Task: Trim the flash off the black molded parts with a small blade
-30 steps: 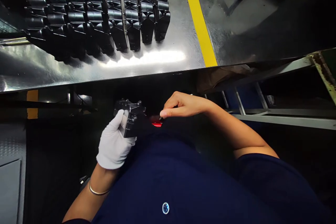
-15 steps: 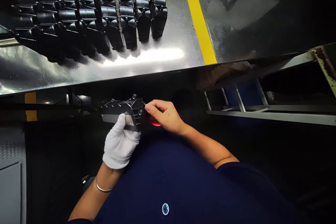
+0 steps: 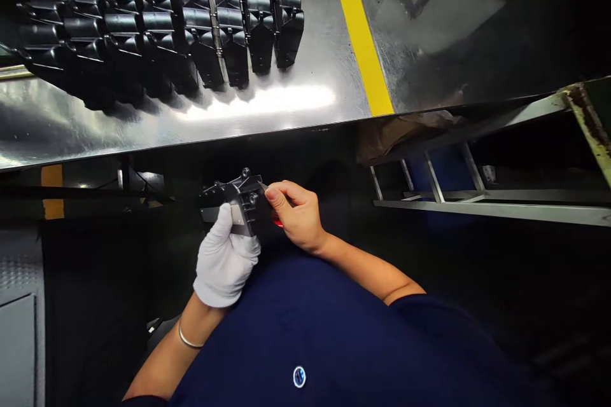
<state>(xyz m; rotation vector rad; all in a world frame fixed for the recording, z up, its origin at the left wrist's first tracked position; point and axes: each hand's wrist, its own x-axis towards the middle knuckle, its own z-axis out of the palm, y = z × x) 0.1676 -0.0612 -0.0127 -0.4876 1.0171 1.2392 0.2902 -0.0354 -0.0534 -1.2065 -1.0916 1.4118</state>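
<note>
In a white glove, my left hand [image 3: 225,264] grips a black moulded plastic part [image 3: 243,194] with ribs, small round bosses and a flat grey strip along its side. The thumb presses on that strip, and the other fingers go behind the part. My bare right hand [image 3: 300,216] is closed in a pinch around a slim tool with a thin pointed blade [image 3: 263,186]. A bit of red shows under the palm, seemingly its handle. The tip meets the right upper edge of the part; whether it cuts or only touches there, I cannot tell.
On the shiny metal table [image 3: 286,117] stand several rows of similar black parts [image 3: 191,19]. Yellow tape [image 3: 360,32] crosses the tabletop. Below on the right lie a metal ladder-like frame [image 3: 477,206] and brown wrapping [image 3: 401,133]. A grey cabinet [image 3: 19,331] is at lower left.
My left hand has shifted slightly right and the part has turned, so less of its long side shows. The right hand has tilted a little, with the tip still at the edge.
</note>
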